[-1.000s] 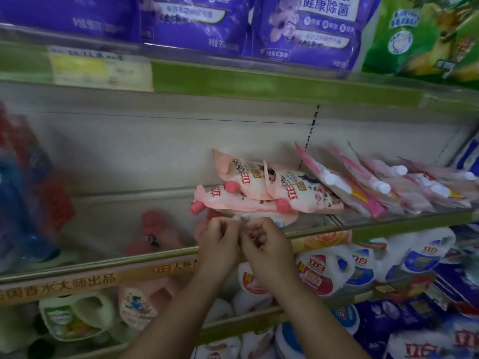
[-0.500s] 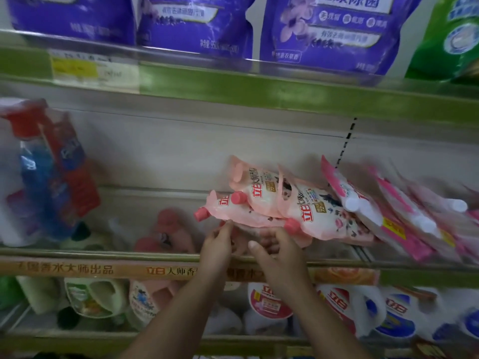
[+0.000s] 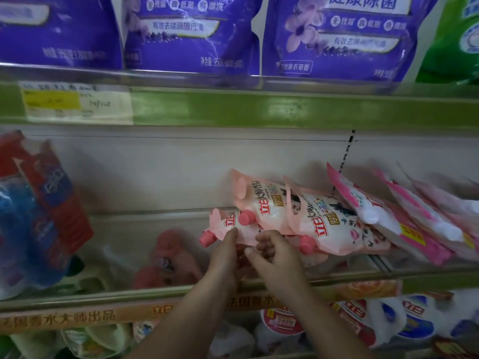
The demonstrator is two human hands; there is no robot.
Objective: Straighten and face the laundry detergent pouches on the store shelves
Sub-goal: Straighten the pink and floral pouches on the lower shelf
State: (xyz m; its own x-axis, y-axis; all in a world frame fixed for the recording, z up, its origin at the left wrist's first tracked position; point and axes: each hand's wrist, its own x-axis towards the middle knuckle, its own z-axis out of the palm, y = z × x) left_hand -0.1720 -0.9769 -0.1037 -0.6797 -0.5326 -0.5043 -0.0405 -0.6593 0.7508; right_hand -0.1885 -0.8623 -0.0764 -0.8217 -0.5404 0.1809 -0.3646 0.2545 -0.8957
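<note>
The left hand's (image 3: 225, 251) fingers (image 3: 231, 233) are pinching the lower edge of the bottom pink pouch (image 3: 228, 225), just beside its pink cap (image 3: 207, 238). The right hand (image 3: 274, 257) is reaching in next to it, its fingers (image 3: 264, 243) curling loosely under the pile; whether they are grasping anything cannot be told.

The pink pouches are lying on their sides in a heap on the middle shelf (image 3: 427, 277), caps pointing left and down rather than standing upright. Two fuller pouches (image 3: 298, 216) are resting on top of the bottom one, showing red brand characters and a dark floral print, each with a round pink cap. To their right, flatter pink-and-white pouches (image 3: 383, 221) with white caps are leaning backwards in an overlapping row.

A clear front rail is running along the shelf edge, and both forearms are crossing over it. Behind the rail to the left, a blurred pink bottle (image 3: 168, 257) is standing, and farther left a blue-and-red pack (image 3: 39, 216) is tilting. Above, purple pouches (image 3: 186, 35) are standing upright on the upper shelf, with a green one (image 3: 453, 40) at the right and a price label (image 3: 75, 103) on the green strip. Below, white jugs (image 3: 383, 320) are sitting on the lower shelf.
</note>
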